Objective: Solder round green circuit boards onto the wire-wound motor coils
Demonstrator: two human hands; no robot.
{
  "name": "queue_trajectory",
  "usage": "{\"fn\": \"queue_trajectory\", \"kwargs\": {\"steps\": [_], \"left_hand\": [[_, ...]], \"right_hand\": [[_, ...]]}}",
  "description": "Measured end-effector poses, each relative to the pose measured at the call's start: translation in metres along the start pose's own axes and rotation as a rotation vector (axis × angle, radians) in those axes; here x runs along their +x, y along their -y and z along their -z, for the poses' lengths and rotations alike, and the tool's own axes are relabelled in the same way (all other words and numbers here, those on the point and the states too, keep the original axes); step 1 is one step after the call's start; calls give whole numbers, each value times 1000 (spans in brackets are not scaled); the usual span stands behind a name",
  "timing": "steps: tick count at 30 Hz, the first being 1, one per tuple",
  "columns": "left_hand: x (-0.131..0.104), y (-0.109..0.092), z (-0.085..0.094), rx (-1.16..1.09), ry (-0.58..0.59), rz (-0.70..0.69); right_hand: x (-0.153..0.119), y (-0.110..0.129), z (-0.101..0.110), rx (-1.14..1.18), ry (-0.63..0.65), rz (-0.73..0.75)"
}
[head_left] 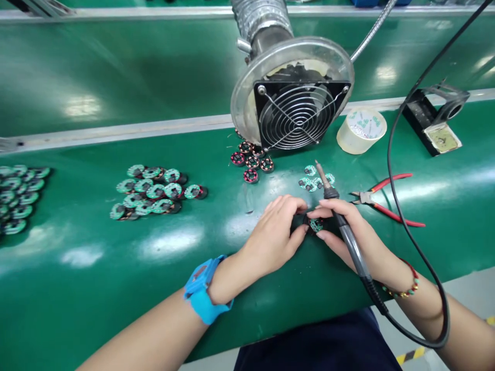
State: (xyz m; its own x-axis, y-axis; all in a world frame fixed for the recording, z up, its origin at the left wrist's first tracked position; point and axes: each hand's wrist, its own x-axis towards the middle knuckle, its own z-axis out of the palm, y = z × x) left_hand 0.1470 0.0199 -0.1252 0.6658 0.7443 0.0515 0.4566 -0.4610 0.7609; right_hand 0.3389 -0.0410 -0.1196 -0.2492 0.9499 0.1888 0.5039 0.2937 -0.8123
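Note:
My left hand (276, 232) is closed, thumb and fingers pinching a small dark part (298, 220) whose kind is mostly hidden. Against that part sits a small round green circuit board (316, 224), touched by the fingertips of my right hand (358, 234). A soldering iron (352, 246) rests in that same closed hand, its tip pointing up and away from the board. Just beyond my hands lie several loose green circuit boards (309, 183). Several copper-wound motor stators (252, 162) are grouped further back, left of those boards.
A fume extractor fan (297, 116) hangs above the bench. Behind my right hand are red-handled cutters (386, 198), a tape roll (361, 131) and an iron stand (433, 121). Board-topped stators (157, 191) lie left, more boards (19, 198) far left. The iron's cable (415, 247) loops right.

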Motion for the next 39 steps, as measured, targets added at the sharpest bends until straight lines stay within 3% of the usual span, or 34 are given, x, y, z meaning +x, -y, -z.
{"fn": "queue_trajectory", "kwargs": {"steps": [7,16,22,29,33,39], "left_hand": [[6,0,9,-91,50,-25],[11,0,12,-237,101,-23],[12,-5,8,-265,75,25],[12,-7,7,-282,65,62],[13,-6,6,-330,55,89],[13,-5,7,-388,41,129]], "right_hand": [[3,1,0,-208,-25,58],[2,-2,-1,-94,-13,53],[4,12,-5,-198,-171,75],[10,19,-14,-328,-225,22],[8,15,-17,-368,-224,18],[2,12,-16,-470,-123,56]]}}
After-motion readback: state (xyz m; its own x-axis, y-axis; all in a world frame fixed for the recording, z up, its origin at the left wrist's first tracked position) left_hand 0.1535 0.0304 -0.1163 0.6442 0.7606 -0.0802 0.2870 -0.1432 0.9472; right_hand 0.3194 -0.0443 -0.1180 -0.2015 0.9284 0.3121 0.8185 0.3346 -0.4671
